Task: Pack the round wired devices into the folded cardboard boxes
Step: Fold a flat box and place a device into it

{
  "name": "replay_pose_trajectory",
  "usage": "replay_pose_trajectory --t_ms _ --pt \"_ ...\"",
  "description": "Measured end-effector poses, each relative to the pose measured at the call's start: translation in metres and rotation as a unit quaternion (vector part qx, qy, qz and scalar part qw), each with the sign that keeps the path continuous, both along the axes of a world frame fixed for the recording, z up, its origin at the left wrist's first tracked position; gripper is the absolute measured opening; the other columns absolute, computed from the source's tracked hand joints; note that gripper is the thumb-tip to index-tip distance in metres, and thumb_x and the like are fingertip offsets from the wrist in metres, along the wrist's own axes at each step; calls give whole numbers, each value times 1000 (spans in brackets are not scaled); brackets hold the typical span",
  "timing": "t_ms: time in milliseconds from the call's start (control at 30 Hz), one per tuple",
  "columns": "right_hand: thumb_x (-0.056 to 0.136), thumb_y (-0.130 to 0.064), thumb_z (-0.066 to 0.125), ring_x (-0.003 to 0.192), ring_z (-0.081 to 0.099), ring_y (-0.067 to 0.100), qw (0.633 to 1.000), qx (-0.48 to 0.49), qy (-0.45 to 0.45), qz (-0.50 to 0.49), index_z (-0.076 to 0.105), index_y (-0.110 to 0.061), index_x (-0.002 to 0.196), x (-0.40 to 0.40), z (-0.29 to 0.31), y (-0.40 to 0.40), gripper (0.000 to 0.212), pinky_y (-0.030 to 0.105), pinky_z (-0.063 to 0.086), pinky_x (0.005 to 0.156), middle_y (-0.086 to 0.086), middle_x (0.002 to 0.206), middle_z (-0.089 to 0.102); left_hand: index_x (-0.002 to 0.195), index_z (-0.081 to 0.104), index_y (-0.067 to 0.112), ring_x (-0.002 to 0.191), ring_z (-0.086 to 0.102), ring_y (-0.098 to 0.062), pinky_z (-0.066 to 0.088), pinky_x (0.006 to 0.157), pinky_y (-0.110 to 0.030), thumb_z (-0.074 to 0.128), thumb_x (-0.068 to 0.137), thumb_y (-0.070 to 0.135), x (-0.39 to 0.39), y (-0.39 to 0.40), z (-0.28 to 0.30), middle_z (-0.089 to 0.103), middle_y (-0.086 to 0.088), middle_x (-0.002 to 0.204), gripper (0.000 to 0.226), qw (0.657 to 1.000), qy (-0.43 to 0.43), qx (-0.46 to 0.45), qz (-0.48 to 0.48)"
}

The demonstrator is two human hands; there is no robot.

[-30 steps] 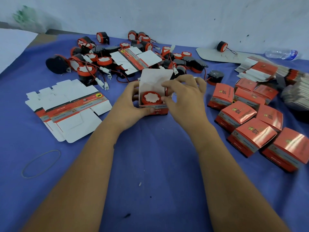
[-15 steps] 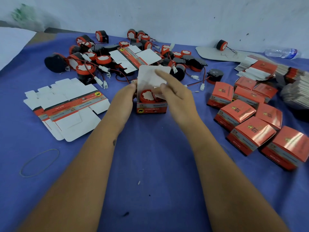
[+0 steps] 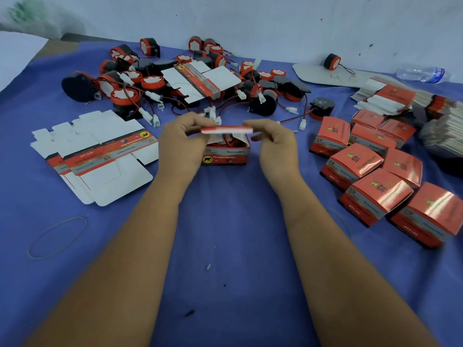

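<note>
A small red cardboard box (image 3: 226,156) stands on the blue cloth in the middle, with a round red wired device partly visible inside it. Its lid flap (image 3: 225,129) is folded down to nearly level above the opening. My left hand (image 3: 181,144) pinches the flap's left end and my right hand (image 3: 274,144) pinches its right end. Behind the box lies a heap of round black-and-red wired devices (image 3: 150,83) with white plugs.
Flat unfolded box blanks (image 3: 100,156) lie at the left, another blank (image 3: 200,78) on the device heap. Several closed red boxes (image 3: 375,176) sit at the right, stacks of flat blanks (image 3: 406,101) behind them. A rubber band (image 3: 57,236) lies front left, a plastic bottle (image 3: 423,74) far right.
The lid flap stood upright before; both hands have taken its ends and folded it down over the device. The right hand left the inside of the box.
</note>
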State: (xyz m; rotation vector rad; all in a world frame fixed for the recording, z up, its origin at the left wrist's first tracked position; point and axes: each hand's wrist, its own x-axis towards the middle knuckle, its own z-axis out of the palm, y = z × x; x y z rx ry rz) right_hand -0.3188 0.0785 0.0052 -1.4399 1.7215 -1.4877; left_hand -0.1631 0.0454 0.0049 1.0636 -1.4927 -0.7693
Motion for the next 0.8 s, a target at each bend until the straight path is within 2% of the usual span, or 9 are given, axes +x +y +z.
replay_pose_trajectory --t_ms 133,233,333,433,533,600,667,733,800 --pt "93 13 39 99 52 23 999 17 -41 20 71 -5 101 -4 -2 -1 38 40 50 85 19 122 58 88 75 24 91 66 4 51 73 -10 50 90 -2 15 -2 7 72 11 99 36 995 0 80 -63" --pt "94 7 42 108 54 16 998 19 -57 32 71 -9 97 -4 2 2 34 29 49 86 8 124 62 93 74 23 75 63 14 44 63 -2 60 91 20 26 -3 10 70 25 79 15 987 -1 127 -103" --pt "90 5 48 114 55 9 998 -1 5 64 72 -12 102 -5 3 9 32 17 51 85 -1 125 63 103 77 21 103 59 10 42 74 0 65 91 24 28 0 3 70 22 107 17 992 -85 44 -82" --pt "86 9 46 114 58 11 996 -15 16 90 74 -11 101 -5 5 12 38 21 52 89 2 122 67 112 75 20 118 55 -2 39 81 -5 72 87 26 25 1 -1 65 11 126 26 984 -169 -19 -55" --pt "90 1 53 116 57 9 991 7 1 136 74 -14 103 -9 7 12 28 28 50 96 -1 123 65 116 73 22 120 54 -1 40 86 -10 74 86 31 27 -1 -1 62 12 131 32 984 -163 5 -70" --pt "90 -14 67 116 56 6 988 13 62 142 72 -19 110 -10 7 12 21 30 48 97 -6 125 62 117 72 24 123 51 1 39 93 -11 76 83 33 29 -2 -1 61 13 133 35 984 -149 20 -96" --pt "86 -20 73 118 54 7 985 10 114 127 69 -20 116 -9 4 10 30 31 45 100 -6 125 61 119 70 25 123 50 3 37 93 -8 79 80 32 30 -2 -1 59 15 133 41 982 -148 23 -111" --pt "86 -21 73 115 55 8 983 -1 145 112 67 -19 120 -6 3 8 34 26 44 99 -6 121 61 120 70 24 116 52 7 37 88 -2 81 79 28 29 -2 -1 60 15 131 42 983 -151 18 -102" --pt "87 -21 73 107 56 6 981 -20 168 92 68 -18 119 -3 2 7 33 15 42 92 -8 111 62 117 71 24 105 56 8 42 88 -3 80 80 25 26 -2 -1 63 13 129 38 986 -145 8 -83"
